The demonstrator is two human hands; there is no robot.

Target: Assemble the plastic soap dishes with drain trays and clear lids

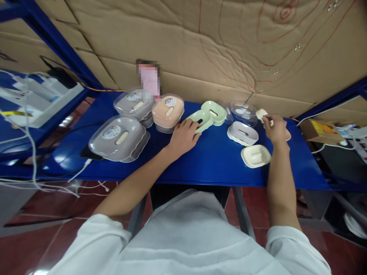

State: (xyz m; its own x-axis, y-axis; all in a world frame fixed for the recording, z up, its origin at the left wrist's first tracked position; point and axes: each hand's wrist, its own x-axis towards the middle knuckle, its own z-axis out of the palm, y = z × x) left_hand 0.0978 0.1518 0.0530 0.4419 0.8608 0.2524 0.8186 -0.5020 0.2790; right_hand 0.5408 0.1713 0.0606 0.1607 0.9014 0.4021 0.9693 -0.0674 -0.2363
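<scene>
My left hand (185, 136) grips the left end of a light green oval piece (208, 117) with a dark slot, its fingers over the rim and its thumb at the near side. A light green dish (215, 108) touches that piece just behind it. My right hand (275, 128) pinches a small cream-coloured piece, partly hidden by the fingers. Another cream bit (261, 113) shows at its fingertips. Left of this hand, a grey slotted oval piece (242, 130) sits on a cream base, with a cream tray (256, 156) in front. A peach-coloured piece (288, 134) peeks out behind the wrist.
Grey boxes with clear lids (119, 137) (133, 103) and a peach box (168, 109) stand on the left of the blue table (200, 164). Clear covers (244, 110) lie at the back against cardboard (183, 49). White cables (83, 168) hang at the left; a small carton (318, 133) is at right.
</scene>
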